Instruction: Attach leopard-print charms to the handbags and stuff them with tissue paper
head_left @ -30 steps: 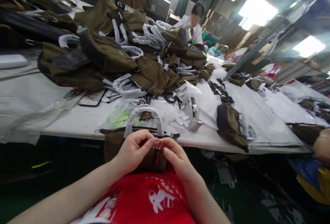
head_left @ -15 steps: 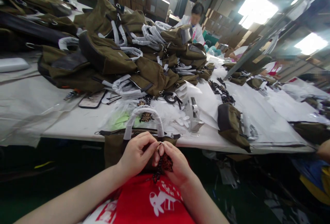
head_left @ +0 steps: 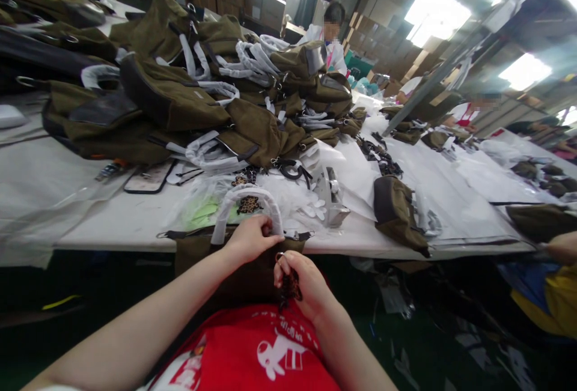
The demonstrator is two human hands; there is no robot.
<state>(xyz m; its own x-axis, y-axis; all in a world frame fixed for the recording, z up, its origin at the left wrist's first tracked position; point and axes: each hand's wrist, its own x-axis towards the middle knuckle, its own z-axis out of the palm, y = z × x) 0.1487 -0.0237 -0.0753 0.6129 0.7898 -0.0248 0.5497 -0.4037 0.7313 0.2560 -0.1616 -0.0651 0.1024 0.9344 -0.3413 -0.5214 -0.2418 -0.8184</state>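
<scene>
An olive-brown handbag lies at the table's front edge before me, its arched handle wrapped in white film. My left hand is closed at the foot of the handle's right leg, thumb across it and fingers curled, partly hidden. Just below and to the right, my right hand pinches a leopard-print charm with a dark braided cord and a small metal ring standing up at the fingertips. More leopard-print charms lie behind the handle, on clear plastic.
Olive bags are heaped across the back of the table. A phone lies left, a metal stand right of the handle, and a small olive bag farther right. A metal pole slants upward. A co-worker is beyond the heap.
My left hand has left the ring at my right fingertips and moved up to the handle's foot. My right hand still holds the charm, slightly lower. The view has shifted a little.
</scene>
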